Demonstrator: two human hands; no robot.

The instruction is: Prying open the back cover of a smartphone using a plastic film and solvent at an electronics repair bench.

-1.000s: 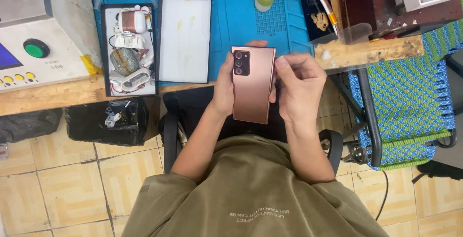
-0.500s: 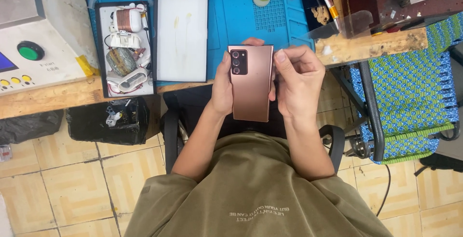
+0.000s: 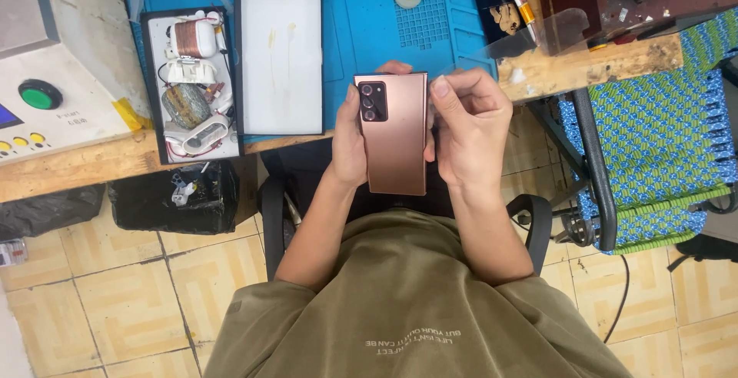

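Note:
I hold a bronze-coloured phone (image 3: pixel 393 136) with its back up, the camera cluster at its upper left corner. My left hand (image 3: pixel 347 141) grips its left edge, thumb by the cameras. On the other side, my right hand (image 3: pixel 470 126) closes on the right edge, thumb pressed near the top corner. The phone hangs over my lap, just in front of the wooden bench edge (image 3: pixel 84 164). Its screen side is hidden.
On the bench lies a blue work mat (image 3: pixel 361 24) with a black tray holding a white pad (image 3: pixel 280 55) and a tray of small parts (image 3: pixel 191 86). A white machine with a green button (image 3: pixel 46 93) stands left. A woven green-blue chair (image 3: pixel 653 132) is right, a black bin (image 3: pixel 173 197) below.
The phone stays in both hands at the same spot. The view has drifted a little, so the bench shows slightly lower. My right thumb sits closer to the phone's top corner.

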